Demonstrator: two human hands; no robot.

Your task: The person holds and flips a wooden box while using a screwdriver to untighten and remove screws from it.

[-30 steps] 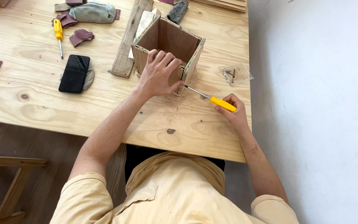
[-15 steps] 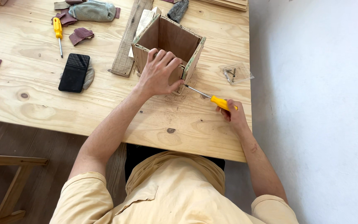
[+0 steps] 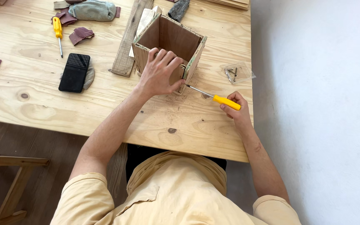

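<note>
An open wooden box stands on the pale wooden table. My left hand presses over the box's near wall, fingers curled on its top edge. My right hand grips a yellow-handled screwdriver. Its metal shaft points left, and the tip meets the box's near right corner low down.
A second yellow screwdriver, a black phone, sandpaper scraps, a grey cloth and a wooden plank lie to the left. A clear bag of screws sits near the table's right edge. A wooden stool stands lower left.
My right hand with the screwdriver has shifted slightly, turning the handle. My left hand stays on the box.
</note>
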